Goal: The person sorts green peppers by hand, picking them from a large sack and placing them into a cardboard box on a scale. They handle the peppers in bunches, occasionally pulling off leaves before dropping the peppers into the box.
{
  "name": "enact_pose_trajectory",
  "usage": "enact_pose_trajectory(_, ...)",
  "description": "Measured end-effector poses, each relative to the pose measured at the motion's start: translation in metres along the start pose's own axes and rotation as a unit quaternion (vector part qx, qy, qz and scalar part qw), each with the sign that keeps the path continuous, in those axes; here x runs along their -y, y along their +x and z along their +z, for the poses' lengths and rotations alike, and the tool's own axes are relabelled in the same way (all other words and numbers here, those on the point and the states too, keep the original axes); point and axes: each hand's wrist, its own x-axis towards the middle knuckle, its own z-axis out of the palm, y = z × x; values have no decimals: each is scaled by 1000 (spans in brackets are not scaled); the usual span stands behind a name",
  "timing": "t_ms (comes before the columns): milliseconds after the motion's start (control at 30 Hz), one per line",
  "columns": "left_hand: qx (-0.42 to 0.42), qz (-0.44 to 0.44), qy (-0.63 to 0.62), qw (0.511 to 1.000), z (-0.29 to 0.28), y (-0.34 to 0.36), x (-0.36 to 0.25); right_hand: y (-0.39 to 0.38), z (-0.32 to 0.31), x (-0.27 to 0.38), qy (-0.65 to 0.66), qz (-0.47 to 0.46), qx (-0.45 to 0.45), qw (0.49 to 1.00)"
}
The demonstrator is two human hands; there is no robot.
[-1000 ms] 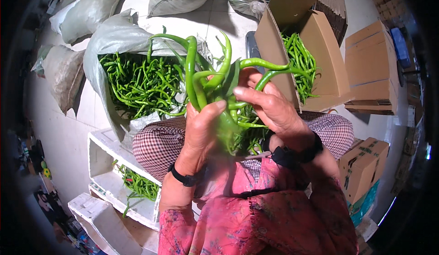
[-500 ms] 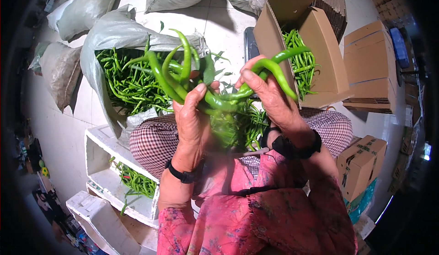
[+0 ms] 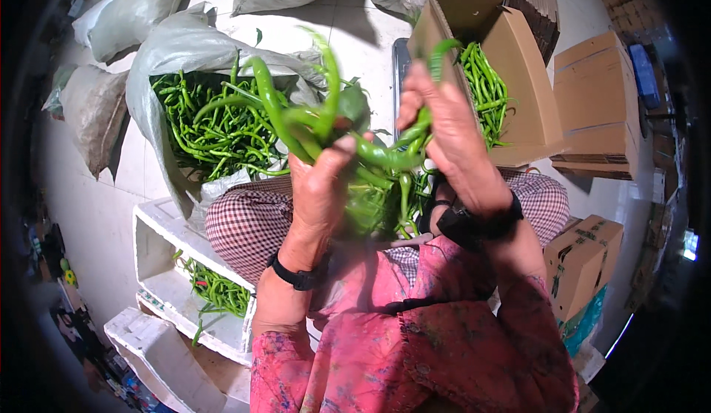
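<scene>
My left hand (image 3: pixel 317 194) is wrapped round a bunch of long green chili peppers (image 3: pixel 268 98), whose curved ends stick up past the fingers, some blurred. My right hand (image 3: pixel 453 131) is closed on green chili peppers too, with one curved tip rising above its fingers beside the open carton. Between the hands a thick pepper (image 3: pixel 389 159) lies crosswise. Below them, over my lap, are more peppers and leaves, partly smeared by motion. A grey-white sack (image 3: pixel 159 57) lies open on the left, full of green chili peppers (image 3: pixel 215 128).
An open cardboard carton (image 3: pixel 529 87) at right holds green chili peppers (image 3: pixel 485 80). A white foam box (image 3: pixel 159 224) at lower left contains more. Filled sacks (image 3: pixel 137 13) stand at the back left; flattened cartons (image 3: pixel 596 105) and a taped box (image 3: pixel 583 265) are on the right.
My right hand has moved up and slightly forward, its peppers now more upright. My left hand has shifted slightly right with its bunch, whose tips have swung.
</scene>
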Motion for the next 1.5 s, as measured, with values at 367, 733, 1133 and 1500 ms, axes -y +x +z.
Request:
enact_pose_trajectory(367,-28,-68,-39,997,-11,3,-3,-12,-5,12,176,90,96,976)
enact_pose_trajectory(733,73,-50,-113,990,-21,-3,3,12,-8,33,115,-14,-3,993)
enact_pose_trajectory(1133,-55,-44,-71,995,-15,2,-4,-13,-39,71,96,-102,40,989)
enact_pose_trajectory(1500,-66,-59,-66,994,-12,1,0,-44,-68,96,-264,-211,-100,936)
